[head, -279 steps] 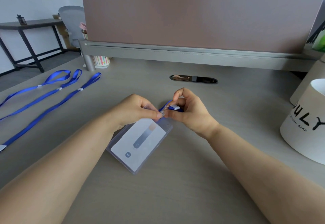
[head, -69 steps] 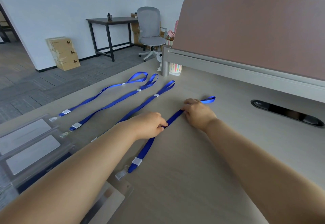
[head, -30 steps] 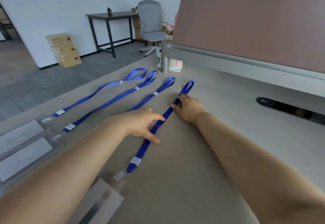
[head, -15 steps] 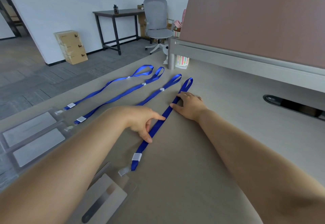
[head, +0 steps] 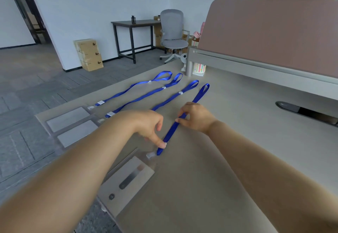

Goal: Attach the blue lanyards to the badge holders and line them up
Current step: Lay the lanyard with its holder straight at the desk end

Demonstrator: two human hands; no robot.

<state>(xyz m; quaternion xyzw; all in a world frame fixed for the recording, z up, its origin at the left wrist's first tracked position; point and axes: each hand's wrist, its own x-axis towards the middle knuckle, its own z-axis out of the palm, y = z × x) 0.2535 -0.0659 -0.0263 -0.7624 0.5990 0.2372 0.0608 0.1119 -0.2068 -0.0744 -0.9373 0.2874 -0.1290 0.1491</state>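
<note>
- The step in hand is judged to be the lining-up of the fourth lanyard (head: 184, 115), which lies on the counter (head: 228, 159) just right of the three other lanyards (head: 144, 95), with its loop at the far end and its clip (head: 151, 155) at the near end
- The clip is seen at the top edge of a badge holder (head: 128, 179) lying close to the counter's near edge; whether it is fully fastened cannot be told
- The strap is best drawn lightly taut between the two hands and laid flat, so that no twist is left in it
- The near end should be held down as a pivot while the upper part is swung, until the strap runs parallel to its neighbours with a like gap
- Pulling is to be preferred to pushing, since a limp ribbon is likely to buckle when shoved
- The loop should be brought level with the other loops, and the badge holder level with the other holders (head: 73, 125) seen at the left
- The left hand (head: 150, 125) is held over the strap's near end with its fingers (head: 161, 144) curled downward; one fingertip is set on the ribbon just above the clip, but whether the ribbon is pinched or only pressed cannot be told
- The right hand (head: 196, 118) is placed further up, about mid-strap; its thumb and forefinger are closed on the ribbon in a pinch, the remaining fingers being loosely curled above the counter
</note>
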